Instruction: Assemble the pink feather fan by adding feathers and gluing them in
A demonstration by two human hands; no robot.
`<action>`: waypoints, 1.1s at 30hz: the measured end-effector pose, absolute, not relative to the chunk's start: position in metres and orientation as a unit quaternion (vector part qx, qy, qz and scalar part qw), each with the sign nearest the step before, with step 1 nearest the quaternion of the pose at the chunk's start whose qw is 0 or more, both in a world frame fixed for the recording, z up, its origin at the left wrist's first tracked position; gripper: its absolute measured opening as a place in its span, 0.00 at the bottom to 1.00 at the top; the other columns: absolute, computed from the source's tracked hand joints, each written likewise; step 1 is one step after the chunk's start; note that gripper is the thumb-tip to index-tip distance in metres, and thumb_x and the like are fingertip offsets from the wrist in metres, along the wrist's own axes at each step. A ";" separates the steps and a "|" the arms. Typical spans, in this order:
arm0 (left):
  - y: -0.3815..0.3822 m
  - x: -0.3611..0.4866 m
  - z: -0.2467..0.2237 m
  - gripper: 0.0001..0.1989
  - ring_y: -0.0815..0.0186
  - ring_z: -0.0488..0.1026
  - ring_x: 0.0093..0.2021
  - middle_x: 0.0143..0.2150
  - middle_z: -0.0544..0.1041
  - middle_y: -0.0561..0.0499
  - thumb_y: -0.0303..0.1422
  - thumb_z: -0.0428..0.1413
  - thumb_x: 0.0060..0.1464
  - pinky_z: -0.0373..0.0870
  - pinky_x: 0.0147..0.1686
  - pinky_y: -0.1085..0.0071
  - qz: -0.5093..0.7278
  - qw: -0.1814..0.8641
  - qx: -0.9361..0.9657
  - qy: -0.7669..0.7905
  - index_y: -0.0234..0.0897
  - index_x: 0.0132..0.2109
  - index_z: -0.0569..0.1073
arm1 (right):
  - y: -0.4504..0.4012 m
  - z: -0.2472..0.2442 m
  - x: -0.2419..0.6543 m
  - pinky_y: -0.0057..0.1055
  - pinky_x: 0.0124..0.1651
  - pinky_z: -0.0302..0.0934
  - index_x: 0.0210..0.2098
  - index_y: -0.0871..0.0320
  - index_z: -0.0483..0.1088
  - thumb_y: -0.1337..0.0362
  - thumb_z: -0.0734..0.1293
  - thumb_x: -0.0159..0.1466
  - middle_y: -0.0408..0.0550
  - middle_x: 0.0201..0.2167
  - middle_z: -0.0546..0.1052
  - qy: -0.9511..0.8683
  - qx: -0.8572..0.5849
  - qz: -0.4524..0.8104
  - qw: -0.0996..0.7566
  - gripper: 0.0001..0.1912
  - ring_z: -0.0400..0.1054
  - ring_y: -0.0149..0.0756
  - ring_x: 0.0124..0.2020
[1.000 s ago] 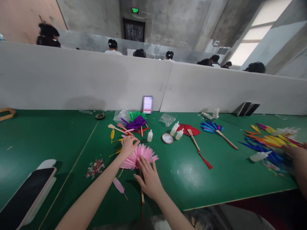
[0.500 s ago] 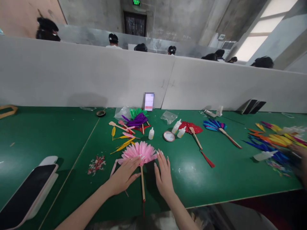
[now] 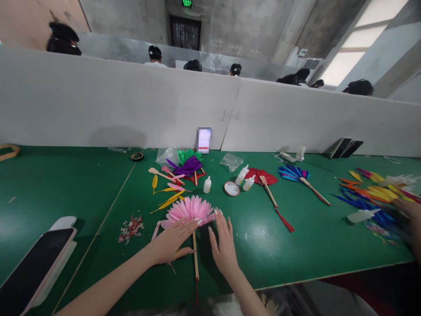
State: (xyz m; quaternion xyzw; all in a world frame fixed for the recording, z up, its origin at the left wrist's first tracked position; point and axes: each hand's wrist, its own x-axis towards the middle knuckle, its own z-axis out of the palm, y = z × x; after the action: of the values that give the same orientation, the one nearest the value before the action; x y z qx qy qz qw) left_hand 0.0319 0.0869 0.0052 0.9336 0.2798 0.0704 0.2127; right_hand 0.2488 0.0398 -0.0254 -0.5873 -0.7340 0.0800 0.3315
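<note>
A pink feather fan (image 3: 189, 209) with a wooden handle and a red tassel lies on the green table in front of me. My left hand (image 3: 176, 240) rests with outstretched fingers across the fan's lower feathers, hiding where they meet the handle. At the fan's right edge, my right hand (image 3: 223, 243) has its fingers extended, the tips by the outermost pink feather. Neither hand grips anything. Close to the left wrist lies a thin pink strip (image 3: 155, 230). Just beyond the fan are loose yellow feathers (image 3: 168, 202) and a small white bottle (image 3: 207, 184).
Purple feathers (image 3: 187, 166), a tape roll (image 3: 231, 188), a red fan (image 3: 268, 176) and a blue fan (image 3: 294, 173) lie farther back. Scraps (image 3: 130, 229) and a padded stand (image 3: 39, 267) are at left. A co-worker's hand (image 3: 408, 208) is at far right, near coloured feathers. A white partition (image 3: 148, 105) borders the table.
My left hand has slid slightly right over the fan's feathers, fingertips nearer its middle. My right hand stays by the right edge, its thumb a little farther left.
</note>
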 end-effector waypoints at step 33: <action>0.084 0.030 -0.006 0.31 0.57 0.48 0.66 0.68 0.49 0.45 0.42 0.43 0.62 0.51 0.62 0.55 0.083 0.211 0.928 0.295 0.40 0.67 0.41 | 0.039 -0.025 0.248 0.52 0.64 0.42 0.66 0.56 0.40 0.63 0.53 0.69 0.51 0.65 0.53 -0.736 -0.591 0.075 0.323 0.28 0.42 0.41 0.66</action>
State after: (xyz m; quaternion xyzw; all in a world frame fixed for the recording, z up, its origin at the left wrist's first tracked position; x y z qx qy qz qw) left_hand 0.0297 0.0838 -0.0062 0.9282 0.2951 0.0829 0.2110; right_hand 0.2482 0.0390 -0.0245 -0.5909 -0.7356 0.0753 0.3225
